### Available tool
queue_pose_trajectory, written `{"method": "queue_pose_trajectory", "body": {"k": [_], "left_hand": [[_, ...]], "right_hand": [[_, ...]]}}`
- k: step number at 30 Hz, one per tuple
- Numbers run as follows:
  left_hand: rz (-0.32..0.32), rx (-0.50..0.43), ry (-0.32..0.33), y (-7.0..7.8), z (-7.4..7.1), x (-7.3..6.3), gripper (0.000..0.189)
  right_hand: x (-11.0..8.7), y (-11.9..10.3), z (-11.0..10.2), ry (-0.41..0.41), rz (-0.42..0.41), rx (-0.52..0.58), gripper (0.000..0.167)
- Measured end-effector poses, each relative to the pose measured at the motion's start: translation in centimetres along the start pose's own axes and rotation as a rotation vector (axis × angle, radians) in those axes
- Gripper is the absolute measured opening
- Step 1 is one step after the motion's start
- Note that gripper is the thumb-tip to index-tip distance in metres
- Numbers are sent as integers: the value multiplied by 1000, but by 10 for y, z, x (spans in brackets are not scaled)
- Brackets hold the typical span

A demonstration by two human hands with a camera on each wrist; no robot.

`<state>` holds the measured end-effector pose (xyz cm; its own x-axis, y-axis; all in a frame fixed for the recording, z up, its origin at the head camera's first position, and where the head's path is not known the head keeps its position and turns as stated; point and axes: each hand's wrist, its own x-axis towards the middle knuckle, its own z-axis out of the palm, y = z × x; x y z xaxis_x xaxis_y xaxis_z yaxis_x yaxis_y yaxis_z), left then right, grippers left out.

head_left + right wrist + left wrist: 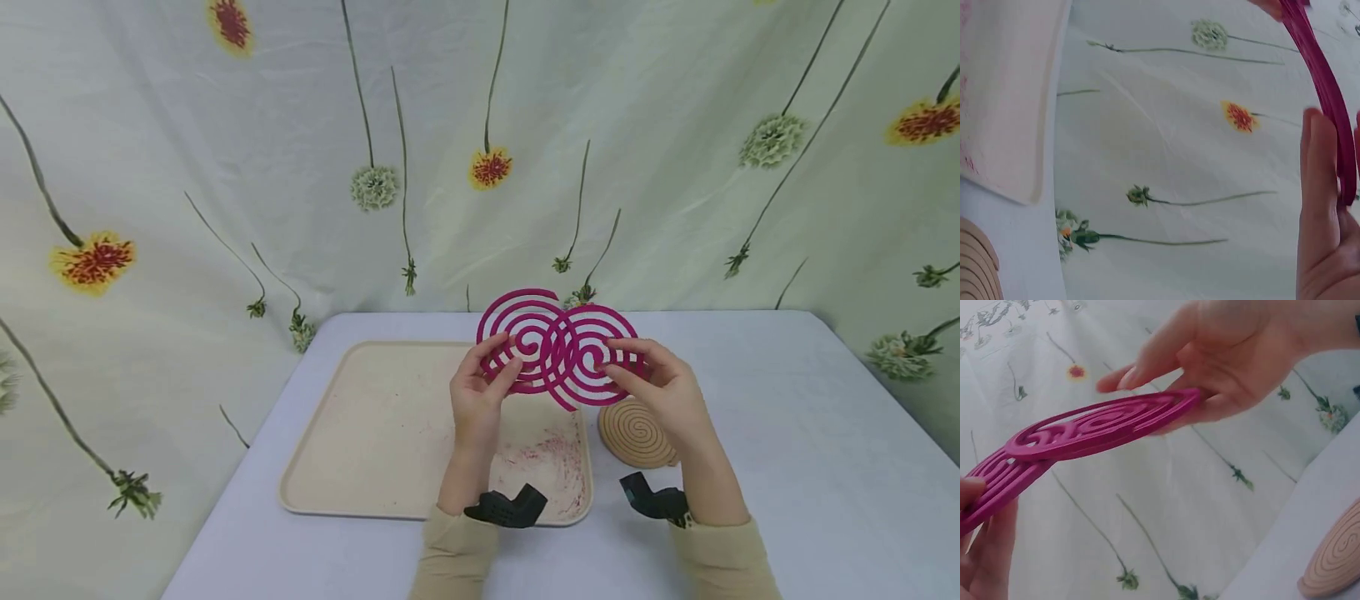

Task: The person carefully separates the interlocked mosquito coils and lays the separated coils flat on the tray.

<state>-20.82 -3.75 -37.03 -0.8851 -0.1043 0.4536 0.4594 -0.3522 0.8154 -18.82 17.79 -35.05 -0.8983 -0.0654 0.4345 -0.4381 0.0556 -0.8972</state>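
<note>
Two magenta mosquito coils are held up above the table, overlapping at the middle in the head view. My left hand (476, 396) pinches the left coil (531, 347) between thumb and fingers. On the other side, my right hand (675, 392) grips the right coil (589, 358) by its outer part. Seen edge-on in the left wrist view, the right-hand coil (1104, 450) laps over the other one near the left fingers (969, 490). Whether their turns interlock I cannot tell. In the right wrist view only a thin magenta edge (1329, 94) shows beside the right fingers (1319, 162).
A cream tray (360, 433) with reddish smears at its right end lies on the white-covered table (810, 450). To its right is a tan spiral coil (637, 433), below my right hand. Flower-printed cloth (450, 100) hangs behind the table.
</note>
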Motion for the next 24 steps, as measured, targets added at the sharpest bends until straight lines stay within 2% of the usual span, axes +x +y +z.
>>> {"method": "queue_pose_trajectory", "body": {"k": [6,8,10,12,14,19,23,24], "left_hand": [[-93,110,-254,7,-23,5,31],[-121,137,-325,8,-28,5,31],[-135,153,-365,9,-31,6,31],[-131,160,-367,9,-31,6,30],[-117,158,-338,8,-30,6,28],[-81,147,-210,7,-26,6,26],[-60,129,-126,6,-23,6,30],[-57,122,-103,5,-22,6,31]], "right_hand": [[-5,-2,-30,-338,-6,-159,21],[-5,-3,-33,-410,7,-182,20],[-5,-4,-34,-428,23,-192,20],[-4,-3,-33,-399,49,-196,22],[-3,-2,-31,-338,60,-204,23],[-2,1,-24,-153,80,-189,29],[1,8,-13,28,55,-56,33],[3,19,-13,61,27,16,33]]}}
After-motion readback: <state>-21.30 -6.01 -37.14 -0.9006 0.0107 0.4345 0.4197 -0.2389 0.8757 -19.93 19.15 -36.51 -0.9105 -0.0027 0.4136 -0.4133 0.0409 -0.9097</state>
